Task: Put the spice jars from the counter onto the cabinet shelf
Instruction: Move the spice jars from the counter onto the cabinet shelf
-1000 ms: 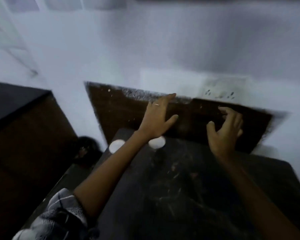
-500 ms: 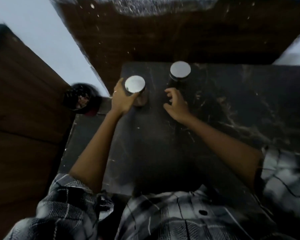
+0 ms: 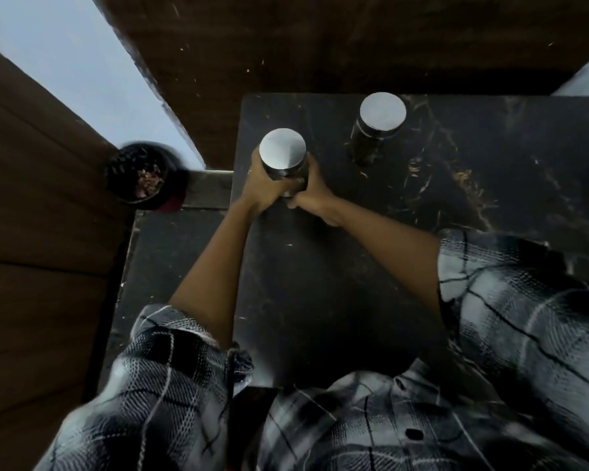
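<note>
1. While both hands clasp it, the near jar stands on the counter: left hand wrapped on one side, right hand on the other.
2. Beyond the grip to the right, the far jar stands alone.

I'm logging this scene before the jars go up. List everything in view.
Spice jars: two, dark glass with silver lids, upright on the counter; held jar at front left, free jar further back to its right.
Counter: one, black marble with pale veins, centre.
Wooden panel: one, dark brown, behind the counter.
Wooden cabinet side: one, brown, far left.
Bowl: one, black, something reddish inside, left of the counter.
Sleeves: two, grey-black plaid.
Left hand: grip on the held jar.
Right hand: grip on the same jar.
</note>
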`<control>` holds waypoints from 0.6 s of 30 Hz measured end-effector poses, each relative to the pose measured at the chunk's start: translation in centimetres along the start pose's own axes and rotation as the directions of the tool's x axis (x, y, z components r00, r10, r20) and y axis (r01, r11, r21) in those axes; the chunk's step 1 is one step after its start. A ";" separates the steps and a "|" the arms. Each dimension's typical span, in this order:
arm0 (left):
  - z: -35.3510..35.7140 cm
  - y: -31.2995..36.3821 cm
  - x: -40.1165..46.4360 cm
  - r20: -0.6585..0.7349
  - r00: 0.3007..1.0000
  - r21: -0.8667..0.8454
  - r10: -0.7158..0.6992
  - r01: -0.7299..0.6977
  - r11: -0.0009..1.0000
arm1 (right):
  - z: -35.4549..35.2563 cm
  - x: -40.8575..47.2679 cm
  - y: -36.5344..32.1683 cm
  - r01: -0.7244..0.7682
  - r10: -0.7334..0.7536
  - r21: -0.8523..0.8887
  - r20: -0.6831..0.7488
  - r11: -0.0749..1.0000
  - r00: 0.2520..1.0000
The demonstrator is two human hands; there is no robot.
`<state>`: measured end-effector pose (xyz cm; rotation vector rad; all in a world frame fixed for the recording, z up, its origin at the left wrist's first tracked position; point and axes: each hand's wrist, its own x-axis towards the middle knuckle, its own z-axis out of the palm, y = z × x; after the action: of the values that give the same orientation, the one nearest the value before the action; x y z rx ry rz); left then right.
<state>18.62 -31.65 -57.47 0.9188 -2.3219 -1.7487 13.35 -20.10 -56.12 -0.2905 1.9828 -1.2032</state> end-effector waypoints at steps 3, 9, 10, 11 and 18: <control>0.3 -0.5 -0.1 -0.035 0.999 -0.010 0.003 -0.004 1.000 | 0.6 0.1 0.4 -0.017 0.017 -0.005 -0.030 1.000 0.999; 1.8 -0.4 -2.1 -0.098 0.993 0.020 0.070 -0.069 0.997 | 0.3 -1.3 2.5 0.020 -0.021 -0.008 -0.131 1.000 0.991; 2.1 -0.4 -2.6 -0.132 0.990 0.008 0.052 -0.052 0.999 | 0.3 -1.6 2.4 0.026 -0.026 -0.002 -0.151 1.000 0.988; 2.6 -0.2 -3.0 -0.162 0.986 -0.006 0.045 -0.046 0.999 | 0.1 -1.8 2.2 0.032 -0.032 -0.001 -0.174 0.999 0.984; 3.1 4.8 -4.1 -0.202 0.974 -0.030 0.101 -0.110 0.994 | -2.3 -3.7 -1.3 0.061 -0.103 -0.139 -0.319 0.988 0.942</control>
<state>18.72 -26.17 -53.06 0.9017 -2.1587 -1.5769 13.91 -17.23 -52.58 -0.2524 2.3601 -1.2420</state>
